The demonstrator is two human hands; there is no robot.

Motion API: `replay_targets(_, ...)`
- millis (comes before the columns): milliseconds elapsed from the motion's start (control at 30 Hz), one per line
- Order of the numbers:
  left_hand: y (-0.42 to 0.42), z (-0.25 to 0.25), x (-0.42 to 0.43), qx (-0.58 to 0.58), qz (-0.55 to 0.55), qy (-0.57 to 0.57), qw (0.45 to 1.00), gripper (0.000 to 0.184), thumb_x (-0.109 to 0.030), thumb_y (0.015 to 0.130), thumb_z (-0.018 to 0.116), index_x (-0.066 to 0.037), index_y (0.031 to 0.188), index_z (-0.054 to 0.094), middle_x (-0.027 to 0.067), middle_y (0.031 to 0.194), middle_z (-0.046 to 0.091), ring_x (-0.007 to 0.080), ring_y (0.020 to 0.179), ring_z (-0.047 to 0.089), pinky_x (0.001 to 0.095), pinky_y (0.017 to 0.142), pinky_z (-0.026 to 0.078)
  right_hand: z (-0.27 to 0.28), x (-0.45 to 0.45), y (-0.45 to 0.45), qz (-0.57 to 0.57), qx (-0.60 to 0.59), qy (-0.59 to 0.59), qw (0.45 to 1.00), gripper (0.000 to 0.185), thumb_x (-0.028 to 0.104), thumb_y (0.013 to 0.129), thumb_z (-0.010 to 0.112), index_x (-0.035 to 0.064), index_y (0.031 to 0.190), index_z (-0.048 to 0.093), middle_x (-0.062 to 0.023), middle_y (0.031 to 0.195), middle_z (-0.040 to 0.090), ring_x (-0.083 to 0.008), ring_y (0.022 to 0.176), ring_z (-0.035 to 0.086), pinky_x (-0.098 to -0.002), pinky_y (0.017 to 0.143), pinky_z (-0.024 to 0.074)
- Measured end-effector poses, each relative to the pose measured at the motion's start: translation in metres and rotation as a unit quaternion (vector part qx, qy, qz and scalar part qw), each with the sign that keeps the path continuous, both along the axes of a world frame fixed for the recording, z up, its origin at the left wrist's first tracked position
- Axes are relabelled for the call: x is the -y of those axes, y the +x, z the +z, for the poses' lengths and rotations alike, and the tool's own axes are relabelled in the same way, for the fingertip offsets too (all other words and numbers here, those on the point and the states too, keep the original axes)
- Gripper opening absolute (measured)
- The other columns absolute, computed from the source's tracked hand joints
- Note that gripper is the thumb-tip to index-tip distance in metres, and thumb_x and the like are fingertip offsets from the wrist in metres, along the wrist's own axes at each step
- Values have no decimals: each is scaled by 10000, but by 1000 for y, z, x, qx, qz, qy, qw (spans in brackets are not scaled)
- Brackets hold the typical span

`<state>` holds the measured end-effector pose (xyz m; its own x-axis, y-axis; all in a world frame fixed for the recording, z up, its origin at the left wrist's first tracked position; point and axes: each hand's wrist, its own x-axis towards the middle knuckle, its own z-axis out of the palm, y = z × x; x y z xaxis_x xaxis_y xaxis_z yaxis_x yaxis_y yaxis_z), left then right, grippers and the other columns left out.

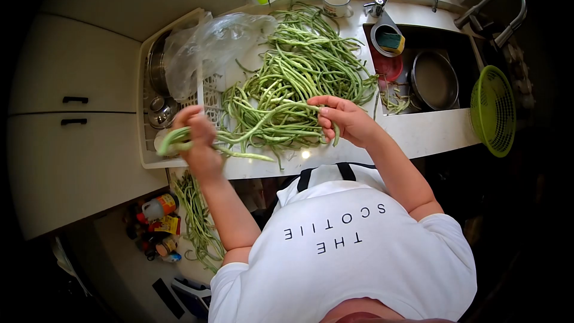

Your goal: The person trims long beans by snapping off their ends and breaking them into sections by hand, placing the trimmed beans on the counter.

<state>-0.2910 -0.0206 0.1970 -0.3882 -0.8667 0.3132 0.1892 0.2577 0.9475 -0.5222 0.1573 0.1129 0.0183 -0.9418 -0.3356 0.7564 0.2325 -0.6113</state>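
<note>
A large heap of long green beans (299,66) covers the white counter by the sink. My left hand (200,143), blurred by motion, is closed around several long beans (239,138) over the edge of the white dish rack, left of the heap. At the heap's front right, my right hand (344,121) pinches the end of a long bean between thumb and fingers. More long beans (197,224) lie on a lower surface at the left.
The dish rack (143,119) holds metalware and a clear plastic bag (221,42). Right is a sink (472,54) with a pan (434,81), red bowl (387,67) and bean scraps. A green colander (493,110) leans at its right. A mug (336,2) stands behind.
</note>
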Motion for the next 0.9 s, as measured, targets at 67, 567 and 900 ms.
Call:
replay_targets(67, -22, -10, -21, 116, -6, -72, 991, 233, -297, 983, 618, -78, 1018, 690, -18, 698, 536, 62, 560, 454, 211, 518, 333, 4, 1, 8, 20, -104, -26, 994, 353, 155, 1018, 502, 46, 1354, 495, -9, 775, 561, -103, 625, 563, -260, 621, 521)
replay_targets(567, 47, 17, 5, -161, -52, 37, 985, 475, -500, 1021, 428, -64, 1105, 597, -40, 632, 335, 51, 487, 254, 209, 432, 206, -68, 11, 20, -10, -688, 9, 725, 228, 240, 937, 593, 73, 1073, 667, -115, 872, 708, -371, 785, 657, -466, 688, 511)
replay_targets(900, 26, -7, -15, 83, 74, 36, 993, 278, -209, 1004, 576, 2, 1173, 642, -73, 620, 382, 22, 530, 320, 204, 479, 225, -55, 53, 19, -27, -801, 72, 594, 171, 251, 808, 684, 88, 772, 650, -102, 674, 671, -290, 617, 665, -399, 578, 522)
